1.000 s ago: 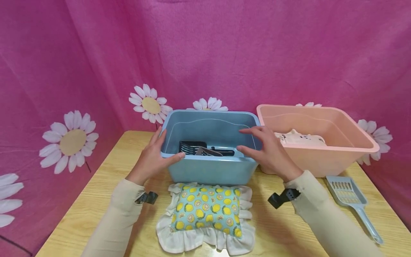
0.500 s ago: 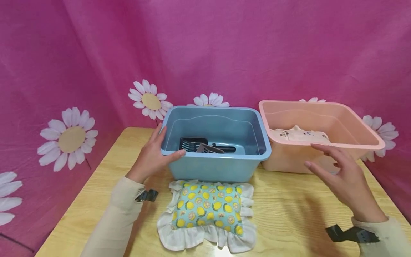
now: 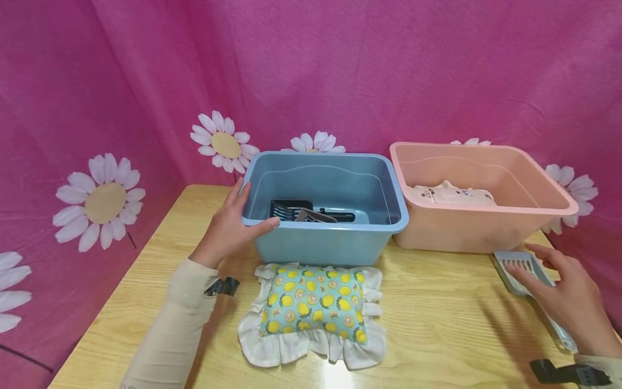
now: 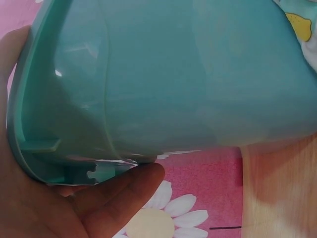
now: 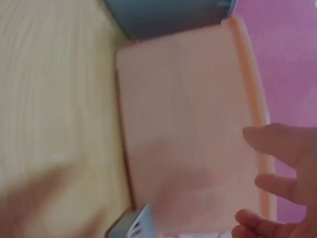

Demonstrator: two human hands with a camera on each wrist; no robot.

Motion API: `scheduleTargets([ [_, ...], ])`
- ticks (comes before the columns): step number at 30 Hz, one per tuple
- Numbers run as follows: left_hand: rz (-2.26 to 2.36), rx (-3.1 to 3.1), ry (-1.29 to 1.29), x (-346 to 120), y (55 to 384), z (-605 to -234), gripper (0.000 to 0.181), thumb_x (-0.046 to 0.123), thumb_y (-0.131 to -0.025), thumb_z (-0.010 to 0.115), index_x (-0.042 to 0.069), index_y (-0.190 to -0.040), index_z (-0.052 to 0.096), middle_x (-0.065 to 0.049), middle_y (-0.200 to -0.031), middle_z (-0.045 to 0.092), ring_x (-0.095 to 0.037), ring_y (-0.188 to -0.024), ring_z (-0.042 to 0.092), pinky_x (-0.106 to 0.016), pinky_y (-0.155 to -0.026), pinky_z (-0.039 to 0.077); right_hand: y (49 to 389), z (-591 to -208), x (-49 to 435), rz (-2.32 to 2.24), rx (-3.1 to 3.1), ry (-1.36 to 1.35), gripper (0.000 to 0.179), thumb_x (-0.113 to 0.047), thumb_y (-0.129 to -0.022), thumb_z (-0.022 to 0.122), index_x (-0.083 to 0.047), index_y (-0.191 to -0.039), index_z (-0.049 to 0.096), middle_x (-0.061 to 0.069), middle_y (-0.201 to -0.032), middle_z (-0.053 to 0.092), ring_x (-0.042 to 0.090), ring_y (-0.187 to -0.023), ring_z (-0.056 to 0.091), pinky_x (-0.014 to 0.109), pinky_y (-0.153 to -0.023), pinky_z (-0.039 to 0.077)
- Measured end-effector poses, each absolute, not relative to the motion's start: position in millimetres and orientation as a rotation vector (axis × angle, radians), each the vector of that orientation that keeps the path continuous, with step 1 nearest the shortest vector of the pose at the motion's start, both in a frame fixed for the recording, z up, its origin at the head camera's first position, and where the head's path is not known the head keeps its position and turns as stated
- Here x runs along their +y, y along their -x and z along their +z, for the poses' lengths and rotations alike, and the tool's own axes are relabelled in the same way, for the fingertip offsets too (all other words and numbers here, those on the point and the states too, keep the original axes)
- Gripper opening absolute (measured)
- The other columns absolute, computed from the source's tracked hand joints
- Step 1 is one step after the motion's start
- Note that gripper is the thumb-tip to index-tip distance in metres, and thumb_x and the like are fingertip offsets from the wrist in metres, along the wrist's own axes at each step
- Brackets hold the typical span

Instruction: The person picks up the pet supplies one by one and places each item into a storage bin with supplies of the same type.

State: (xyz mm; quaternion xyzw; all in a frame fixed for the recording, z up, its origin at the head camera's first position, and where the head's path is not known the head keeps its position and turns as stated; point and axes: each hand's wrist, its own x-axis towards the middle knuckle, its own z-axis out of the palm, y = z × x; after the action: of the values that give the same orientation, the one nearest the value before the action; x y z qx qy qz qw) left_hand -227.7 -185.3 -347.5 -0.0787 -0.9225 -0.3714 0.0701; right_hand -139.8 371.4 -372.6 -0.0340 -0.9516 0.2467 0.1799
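My left hand point(image 3: 224, 232) grips the near left corner of a blue plastic bin point(image 3: 320, 246), thumb over the front rim and fingers along the left side. The left wrist view shows its fingers point(image 4: 129, 198) bent around the outside, under the lip. Inside the bin lie a black utensil with curved tines point(image 3: 283, 212) and a brown slotted utensil point(image 3: 315, 216). Over at the right, my right hand point(image 3: 573, 297) hovers with parted fingers above a light-blue slotted scoop point(image 3: 516, 284), covering part of it. Nothing is held in that hand.
A pink bin point(image 3: 457, 231) stands beside the blue one, with a cream printed cloth item point(image 3: 452, 195) inside. In front of the blue bin lies a ruffled lemon-print pillow point(image 3: 316, 302) on the wooden table point(image 3: 427, 324). A pink flowered curtain point(image 3: 311, 70) hangs behind.
My right hand has left the blue bin's right side and moved right, past the pink bin's front, to above the scoop. The left hand stays at the blue bin's corner.
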Motion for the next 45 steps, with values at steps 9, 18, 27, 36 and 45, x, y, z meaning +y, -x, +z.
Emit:
scheduleTargets([
  [9,-1.140,-2.778,0.264,-182.9,232.2,-345.1,0.110,0.069,-0.074,0.067,0.021,-0.156,0.012,0.004,-0.162,0.002,-0.035,-0.142,0.024,-0.061,-0.096,0.042,126.5,-406.3,418.2,0.560,-2.846,0.284,0.074,-0.033,-0.089,0.069,0.016,-0.134,0.036,0.050,-0.114,0.044,0.064,-0.095,0.049,0.066,-0.071,0.041],
  [18,-1.126,-2.786,0.255,-182.7,228.4,-344.9,0.111,0.070,-0.074,0.066,0.019,-0.156,0.012,0.006,-0.162,0.001,-0.035,-0.142,0.023,-0.062,-0.099,0.039,119.5,-426.6,437.8,0.666,-2.986,0.458,0.079,-0.040,-0.093,0.060,0.015,-0.139,0.025,0.048,-0.120,0.042,0.062,-0.103,0.047,0.064,-0.077,0.041],
  [27,-1.117,-2.778,0.257,-184.1,227.0,-346.4,0.109,0.068,-0.075,0.066,0.018,-0.156,0.012,0.005,-0.162,0.001,-0.036,-0.142,0.024,-0.063,-0.098,0.039,124.0,-438.8,451.1,0.679,-3.078,0.534,0.083,-0.046,-0.089,0.063,0.019,-0.131,0.030,0.043,-0.105,0.053,0.054,-0.093,0.055,0.055,-0.070,0.047],
  [36,-1.112,-2.778,0.254,-185.7,225.4,-346.9,0.108,0.068,-0.076,0.065,0.018,-0.156,0.013,0.006,-0.162,0.000,-0.035,-0.142,0.024,-0.063,-0.099,0.039,122.5,-438.0,452.3,0.619,-3.072,0.477,0.062,-0.035,-0.092,0.061,0.017,-0.122,0.042,0.036,-0.096,0.061,0.049,-0.085,0.060,0.052,-0.066,0.047],
  [45,-1.114,-2.772,0.262,-185.8,226.8,-347.9,0.108,0.068,-0.076,0.066,0.019,-0.156,0.012,0.004,-0.162,0.001,-0.037,-0.141,0.025,-0.062,-0.097,0.041,113.5,-441.0,447.0,0.626,-2.976,0.382,0.044,-0.019,-0.093,0.058,0.016,-0.119,0.047,0.032,-0.088,0.065,0.027,-0.067,0.063,0.034,-0.056,0.046],
])
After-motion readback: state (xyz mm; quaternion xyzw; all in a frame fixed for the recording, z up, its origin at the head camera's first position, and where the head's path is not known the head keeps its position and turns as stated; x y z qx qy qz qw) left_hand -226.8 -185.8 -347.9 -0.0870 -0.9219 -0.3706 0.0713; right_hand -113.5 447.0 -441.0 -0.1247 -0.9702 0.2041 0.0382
